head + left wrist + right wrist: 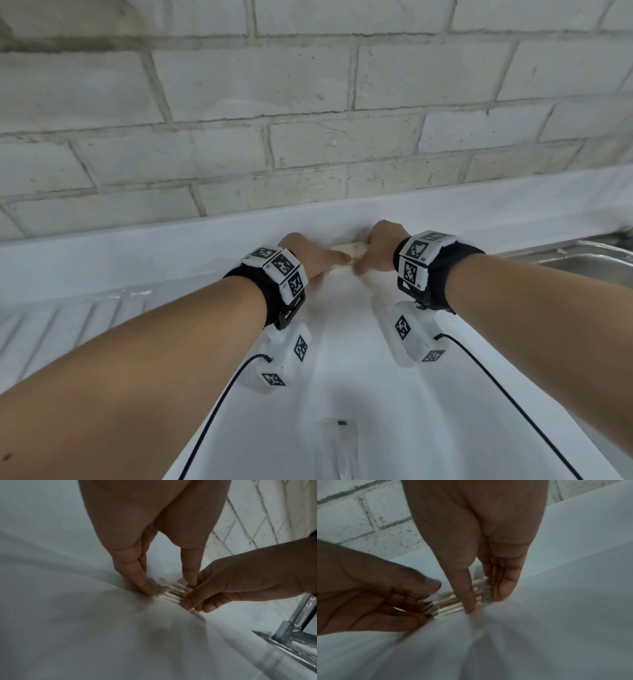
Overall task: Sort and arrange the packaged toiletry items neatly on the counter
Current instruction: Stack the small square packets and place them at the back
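A: Starting at the far left, what is there?

B: A ribbed draining surface (pixel 51 329) at the left edge of the white counter (pixel 359 394), and a wall of pale bricks (pixel 308 102) behind it.

A: And the left hand?

B: The left hand (pixel 308 258) reaches to the far side of the counter, close to the raised white ledge (pixel 137 253) under the wall. In the left wrist view its thumb (pixel 135 577) and a finger come down on either side of a clear packet of thin pale sticks (pixel 173 592), pinching its left end.

A: Where does the packet lie?

B: Flat on the counter, between the two hands, near the far ledge. In the head view only a pale strip of it (pixel 346 255) shows between the knuckles. What the sticks are cannot be told through the blur.

A: The right hand?

B: The right hand (pixel 380 245) grasps the packet's right end. In the right wrist view its thumb (pixel 467 596) presses on the near side and the other fingers stand on the far side, the sticks (pixel 452 603) between them.

A: Anything on the arms?

B: Each wrist wears a black band (pixel 442 274) with white blocks bearing black square marks, and a black cable (pixel 513 404) runs back along the counter.

A: And at the right?

B: A steel sink (pixel 579 260) at the right edge; in the left wrist view a metal tap post (pixel 302 616) rises beside it.

A: Nearer the person?

B: A small clear object with a dark tip (pixel 340 445) lies near the front of the counter, too blurred to name.
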A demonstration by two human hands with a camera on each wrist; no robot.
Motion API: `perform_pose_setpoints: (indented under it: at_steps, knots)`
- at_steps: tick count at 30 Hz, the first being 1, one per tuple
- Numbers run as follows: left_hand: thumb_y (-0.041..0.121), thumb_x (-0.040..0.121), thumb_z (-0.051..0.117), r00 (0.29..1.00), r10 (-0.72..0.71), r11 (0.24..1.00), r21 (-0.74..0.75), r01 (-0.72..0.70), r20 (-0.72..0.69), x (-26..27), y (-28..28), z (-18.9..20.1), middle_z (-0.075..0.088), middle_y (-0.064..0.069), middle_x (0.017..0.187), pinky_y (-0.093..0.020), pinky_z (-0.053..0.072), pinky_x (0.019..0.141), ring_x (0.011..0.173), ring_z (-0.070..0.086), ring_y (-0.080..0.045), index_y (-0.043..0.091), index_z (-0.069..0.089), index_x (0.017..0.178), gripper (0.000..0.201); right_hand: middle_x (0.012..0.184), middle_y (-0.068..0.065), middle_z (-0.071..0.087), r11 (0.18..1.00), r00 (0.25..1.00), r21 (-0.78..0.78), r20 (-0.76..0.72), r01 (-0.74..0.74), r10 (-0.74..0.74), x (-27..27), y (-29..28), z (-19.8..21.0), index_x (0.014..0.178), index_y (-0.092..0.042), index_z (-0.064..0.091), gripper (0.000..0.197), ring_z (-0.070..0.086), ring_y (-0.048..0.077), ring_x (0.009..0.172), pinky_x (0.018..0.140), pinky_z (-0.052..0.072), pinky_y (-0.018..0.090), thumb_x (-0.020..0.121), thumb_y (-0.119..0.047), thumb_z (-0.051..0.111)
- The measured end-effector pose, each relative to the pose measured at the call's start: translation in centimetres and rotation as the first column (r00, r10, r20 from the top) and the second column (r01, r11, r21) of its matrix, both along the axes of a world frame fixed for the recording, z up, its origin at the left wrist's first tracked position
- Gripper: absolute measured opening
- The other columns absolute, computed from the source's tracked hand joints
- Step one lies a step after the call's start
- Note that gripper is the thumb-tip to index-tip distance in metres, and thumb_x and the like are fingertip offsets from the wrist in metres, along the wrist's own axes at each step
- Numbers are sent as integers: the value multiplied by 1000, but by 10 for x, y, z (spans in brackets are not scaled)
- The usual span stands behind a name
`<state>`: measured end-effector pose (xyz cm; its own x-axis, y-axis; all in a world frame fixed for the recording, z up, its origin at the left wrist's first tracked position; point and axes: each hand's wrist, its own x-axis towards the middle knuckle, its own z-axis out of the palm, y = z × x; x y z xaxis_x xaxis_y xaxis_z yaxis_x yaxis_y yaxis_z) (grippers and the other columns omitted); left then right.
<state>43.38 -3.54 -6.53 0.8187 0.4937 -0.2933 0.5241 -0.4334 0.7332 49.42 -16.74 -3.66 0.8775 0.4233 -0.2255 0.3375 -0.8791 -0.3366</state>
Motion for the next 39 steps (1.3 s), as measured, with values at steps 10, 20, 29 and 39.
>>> perform_pose_setpoints:
  at_steps: [10, 20, 29, 39]
  knots:
    - [24, 62, 89, 999, -5, 996, 88, 0, 53, -4, 2, -1, 75, -6, 83, -34, 58, 84, 83, 73, -23, 16, 71, 80, 27, 83, 7, 62, 999, 999, -10, 22, 38, -38, 0, 3, 1, 102, -3, 68, 32, 59, 23, 76, 57, 46, 24, 73, -14, 76]
    - [29, 60, 88, 999, -19, 993, 121, 15, 29, -2, 3, 0, 73, -5, 86, -27, 55, 76, 84, 70, -22, 12, 72, 91, 38, 65, 0, 49, 999, 999, -49, 49, 17, -14, -2, 4, -3, 93, -9, 62, 19, 56, 22, 76, 58, 45, 25, 77, -14, 72]
    - [40, 67, 83, 997, -74, 981, 178, 74, -6, -3, 4, -2, 72, -4, 89, -28, 53, 79, 89, 69, -23, 11, 70, 100, 46, 87, 6, 58, 996, 999, -86, 34, 21, -18, -6, 6, -4, 108, -4, 65, 33, 55, 22, 79, 62, 43, 26, 79, -17, 72]
    - [39, 73, 79, 990, -141, 963, 233, 137, 1, -111, 1, 47, 65, -4, 117, -28, 48, 87, 109, 62, -23, 15, 60, 118, 54, 139, 12, 41, 999, 1000, 37, -10, -6, 7, -86, -25, 13, 143, -13, 34, 74, 50, 30, 121, 91, 48, 36, 81, -31, 69]
